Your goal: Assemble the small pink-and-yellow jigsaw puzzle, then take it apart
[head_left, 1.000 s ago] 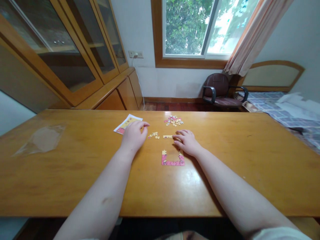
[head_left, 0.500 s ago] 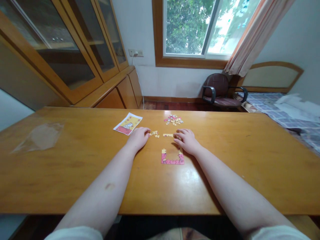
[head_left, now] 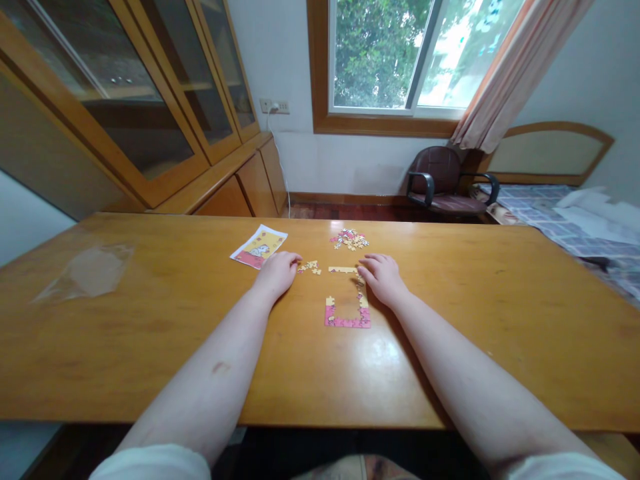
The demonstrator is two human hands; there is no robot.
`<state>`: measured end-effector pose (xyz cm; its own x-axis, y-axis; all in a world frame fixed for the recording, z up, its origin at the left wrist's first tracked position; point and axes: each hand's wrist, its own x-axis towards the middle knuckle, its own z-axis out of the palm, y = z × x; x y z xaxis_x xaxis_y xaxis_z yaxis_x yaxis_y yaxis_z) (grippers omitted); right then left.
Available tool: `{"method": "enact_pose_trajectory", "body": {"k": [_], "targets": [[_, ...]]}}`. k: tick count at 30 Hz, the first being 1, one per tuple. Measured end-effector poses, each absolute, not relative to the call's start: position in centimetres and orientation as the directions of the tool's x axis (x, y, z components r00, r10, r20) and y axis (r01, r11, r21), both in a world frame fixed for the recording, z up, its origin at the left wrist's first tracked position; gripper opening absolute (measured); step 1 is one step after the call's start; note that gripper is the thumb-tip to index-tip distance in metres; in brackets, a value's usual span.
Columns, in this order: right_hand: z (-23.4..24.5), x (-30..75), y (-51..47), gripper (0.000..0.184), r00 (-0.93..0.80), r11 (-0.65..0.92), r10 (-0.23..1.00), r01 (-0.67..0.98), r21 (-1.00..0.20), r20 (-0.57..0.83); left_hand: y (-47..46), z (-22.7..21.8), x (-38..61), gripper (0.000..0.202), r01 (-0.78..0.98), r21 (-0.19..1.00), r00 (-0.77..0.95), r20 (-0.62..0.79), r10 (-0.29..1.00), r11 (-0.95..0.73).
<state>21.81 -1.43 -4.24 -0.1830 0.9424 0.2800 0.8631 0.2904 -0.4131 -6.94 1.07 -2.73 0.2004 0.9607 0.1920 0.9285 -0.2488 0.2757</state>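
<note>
My left hand rests on the table beside a small group of yellow puzzle pieces, fingers loosely curved and apparently holding nothing. My right hand lies with its fingers apart at the right end of a yellow strip of joined pieces, partly covering the upper right of the puzzle. Nearer me is the pink lower border of the jigsaw puzzle, with short yellow-topped sides. Farther back lies a pile of loose puzzle pieces. Behind my left hand is a picture sheet in yellow and pink.
A clear plastic bag lies flat on the left of the wooden table. Beyond the table stand a glass-door cabinet, a dark red armchair and a bed.
My right hand has shifted slightly right and its fingers have drawn back, showing more of the yellow strip and the puzzle's right side. The left hand stays by the small group.
</note>
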Motion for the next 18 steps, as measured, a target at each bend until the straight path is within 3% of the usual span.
{"method": "enact_pose_trajectory", "body": {"k": [14,18], "targets": [[-3.74,21.93,-1.24,0.034,-0.022,0.126,0.967,0.906,-0.405,0.252,0.49,-2.2,-6.53,0.024,0.944,0.215,0.227,0.122,0.966,-0.249],[-4.03,22.59,-0.76,0.039,0.065,0.05,0.974,0.875,-0.482,0.219,0.54,-2.26,-6.56,0.022,0.943,0.235,0.207,0.137,0.969,-0.235]]}}
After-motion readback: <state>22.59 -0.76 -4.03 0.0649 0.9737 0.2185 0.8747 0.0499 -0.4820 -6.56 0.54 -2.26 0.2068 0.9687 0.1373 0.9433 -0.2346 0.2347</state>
